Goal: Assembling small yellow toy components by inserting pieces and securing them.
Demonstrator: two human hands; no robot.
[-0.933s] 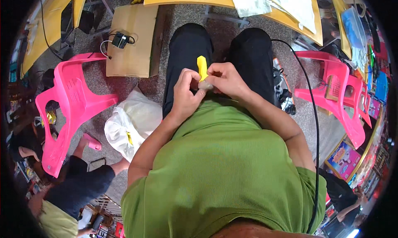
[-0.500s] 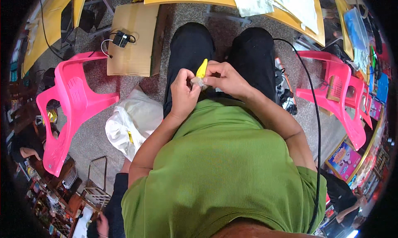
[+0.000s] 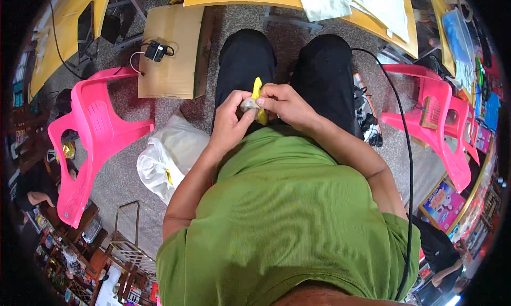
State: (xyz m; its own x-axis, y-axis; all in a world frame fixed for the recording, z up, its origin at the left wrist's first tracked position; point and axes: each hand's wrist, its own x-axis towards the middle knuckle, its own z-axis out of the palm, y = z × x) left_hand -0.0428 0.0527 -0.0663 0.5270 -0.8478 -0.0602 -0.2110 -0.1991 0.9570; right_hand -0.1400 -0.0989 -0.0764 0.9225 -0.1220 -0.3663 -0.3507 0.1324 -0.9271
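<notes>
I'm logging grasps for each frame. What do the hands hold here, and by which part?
Both hands pinch a small yellow strip with a greyish piece at its lower middle: left hand and right hand meet there, the strip's top end sticking out above the fingers.

Seated, both hands together over the lap: left hand [image 3: 230, 119] and right hand [image 3: 285, 104] pinch a small grey piece [image 3: 248, 104] against a yellow strip [image 3: 258, 99]. White plastic bag [image 3: 167, 157] on floor at left, pink chair [image 3: 90, 138] beyond it.
</notes>
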